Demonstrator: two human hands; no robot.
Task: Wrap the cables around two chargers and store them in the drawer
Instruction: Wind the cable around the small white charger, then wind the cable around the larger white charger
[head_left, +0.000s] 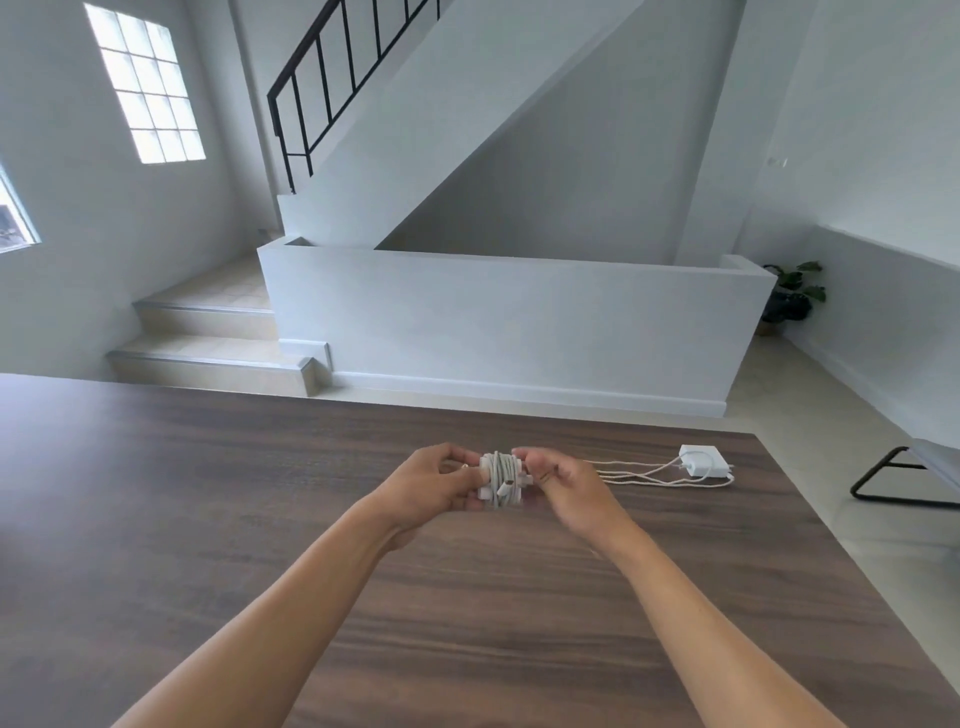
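Note:
A white charger (500, 479) with its cable wound tightly around it is held just above the dark wooden table (260, 519). My left hand (434, 486) grips its left end, and my right hand (563, 486) pinches its right end. A second white charger (702, 460) lies flat on the table to the right, with its pale cable (644, 475) stretched out in loose loops toward my right hand. No drawer is in view.
The table's far edge runs just behind the chargers and its right edge slants down past the second charger. A black metal chair frame (893, 478) stands off the right side. Beyond are a white half wall, stairs and a potted plant (792, 296).

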